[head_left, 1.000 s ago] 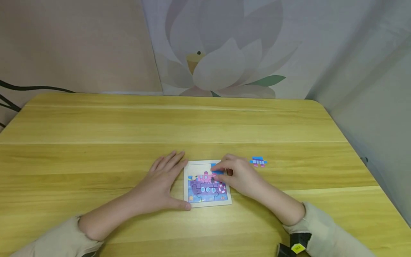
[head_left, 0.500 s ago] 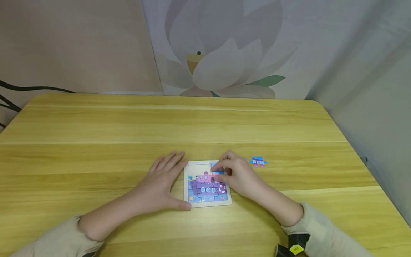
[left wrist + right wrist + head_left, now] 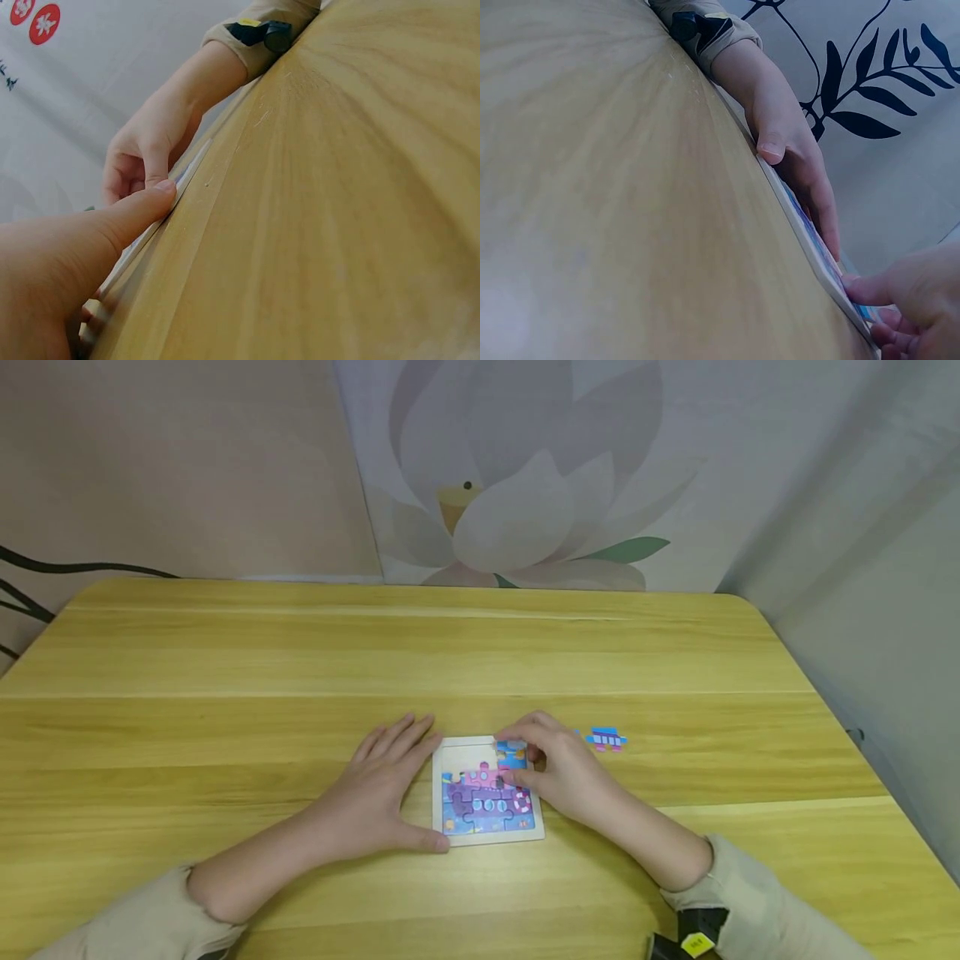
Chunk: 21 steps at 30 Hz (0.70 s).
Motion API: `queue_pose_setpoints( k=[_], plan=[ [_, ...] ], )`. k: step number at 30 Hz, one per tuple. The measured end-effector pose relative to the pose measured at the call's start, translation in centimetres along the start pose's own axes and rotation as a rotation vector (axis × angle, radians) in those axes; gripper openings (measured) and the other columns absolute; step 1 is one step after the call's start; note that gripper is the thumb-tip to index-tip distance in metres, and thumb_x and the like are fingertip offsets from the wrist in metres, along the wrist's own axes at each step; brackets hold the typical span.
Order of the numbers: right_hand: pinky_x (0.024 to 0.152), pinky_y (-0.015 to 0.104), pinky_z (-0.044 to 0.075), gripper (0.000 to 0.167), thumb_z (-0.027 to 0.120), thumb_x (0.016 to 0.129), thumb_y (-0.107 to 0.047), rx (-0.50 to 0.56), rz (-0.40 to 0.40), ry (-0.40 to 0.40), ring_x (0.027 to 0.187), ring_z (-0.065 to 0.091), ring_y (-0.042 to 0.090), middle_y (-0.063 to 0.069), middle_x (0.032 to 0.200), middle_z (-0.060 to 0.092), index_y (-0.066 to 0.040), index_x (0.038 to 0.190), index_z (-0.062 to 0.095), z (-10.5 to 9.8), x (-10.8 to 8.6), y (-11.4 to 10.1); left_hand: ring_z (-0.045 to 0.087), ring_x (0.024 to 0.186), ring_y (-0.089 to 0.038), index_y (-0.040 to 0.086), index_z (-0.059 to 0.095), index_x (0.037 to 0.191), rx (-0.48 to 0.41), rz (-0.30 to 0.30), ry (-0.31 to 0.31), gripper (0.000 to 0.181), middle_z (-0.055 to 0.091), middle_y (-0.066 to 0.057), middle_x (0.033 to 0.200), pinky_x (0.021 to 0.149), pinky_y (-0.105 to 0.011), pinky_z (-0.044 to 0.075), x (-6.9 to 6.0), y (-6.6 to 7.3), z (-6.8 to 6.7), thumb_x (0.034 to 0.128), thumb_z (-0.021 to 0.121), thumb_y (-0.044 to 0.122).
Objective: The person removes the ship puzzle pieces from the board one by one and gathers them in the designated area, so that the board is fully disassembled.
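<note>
At the counter's (image 3: 480, 652) six o'clock | puzzle frame (image 3: 497, 840) mostly filled, bare around eleven | left hand (image 3: 381, 793) spread, touching its nine-o'clock side, gripping nothing | right hand (image 3: 561, 766) curled over one-o'clock piece (image 3: 513, 755), pinch unclear | loose piece (image 3: 606, 739) remains, two o'clock

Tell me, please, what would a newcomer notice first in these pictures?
Probably the colourful puzzle in its pale frame, on the table between the left hand and the right hand. Then, perhaps, the small loose piece to their right, and the big printed flower behind the table.
</note>
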State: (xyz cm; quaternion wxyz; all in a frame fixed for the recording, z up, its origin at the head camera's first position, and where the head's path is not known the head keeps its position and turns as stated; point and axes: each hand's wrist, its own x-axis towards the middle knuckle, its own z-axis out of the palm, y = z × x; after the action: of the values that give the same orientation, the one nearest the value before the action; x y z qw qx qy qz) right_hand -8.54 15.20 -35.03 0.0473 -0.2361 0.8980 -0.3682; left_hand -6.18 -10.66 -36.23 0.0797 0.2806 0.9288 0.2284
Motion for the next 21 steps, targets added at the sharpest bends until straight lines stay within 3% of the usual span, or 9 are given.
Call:
queue_pose_setpoints(
  k=[3,9,16,21],
  plan=[
    [0.060,0.023,0.046,0.042,0.081,0.075,-0.004,-0.001,0.009,0.012,0.075,0.049,0.013,-0.003,0.103,0.057,-0.008,0.114,0.068,0.09,0.05,0.05,0.003,0.144,-0.030,0.004,0.026,0.151,0.004,0.002,0.000,0.122,0.010,-0.011,0.158,0.113,-0.052,-0.001,0.01,0.02,-0.01,0.0631,0.062,0.081],
    [0.060,0.024,0.046,0.039,0.081,0.075,-0.007,-0.017,0.019,0.025,0.075,0.048,0.013,-0.002,0.104,0.055,-0.013,0.113,0.070,0.10,-0.08,0.04,0.003,0.144,-0.030,0.004,0.026,0.151,0.005,0.005,0.003,0.122,0.010,-0.011,0.158,0.113,-0.053,-0.001,0.02,0.03,0.00,0.0634,0.062,0.081],
    [0.056,0.025,0.045,0.038,0.078,0.079,-0.008,0.035,-0.016,0.011,0.069,0.049,0.013,-0.006,0.087,0.056,-0.014,0.116,0.070,-0.21,-0.27,0.55,0.003,0.144,-0.030,0.005,0.025,0.151,0.007,0.004,-0.001,0.121,0.010,-0.011,0.158,0.113,-0.053,0.000,-0.01,0.02,-0.02,0.0638,0.061,0.081],
    [0.057,0.025,0.045,0.032,0.073,0.083,-0.005,0.038,-0.034,0.010,0.069,0.050,0.012,-0.008,0.086,0.059,-0.015,0.114,0.071,-0.76,-0.33,0.84,0.003,0.144,-0.029,0.005,0.025,0.151,0.007,-0.001,-0.001,0.122,0.010,-0.011,0.158,0.113,-0.052,0.000,0.05,0.02,-0.05,0.0631,0.063,0.081]
  ],
)
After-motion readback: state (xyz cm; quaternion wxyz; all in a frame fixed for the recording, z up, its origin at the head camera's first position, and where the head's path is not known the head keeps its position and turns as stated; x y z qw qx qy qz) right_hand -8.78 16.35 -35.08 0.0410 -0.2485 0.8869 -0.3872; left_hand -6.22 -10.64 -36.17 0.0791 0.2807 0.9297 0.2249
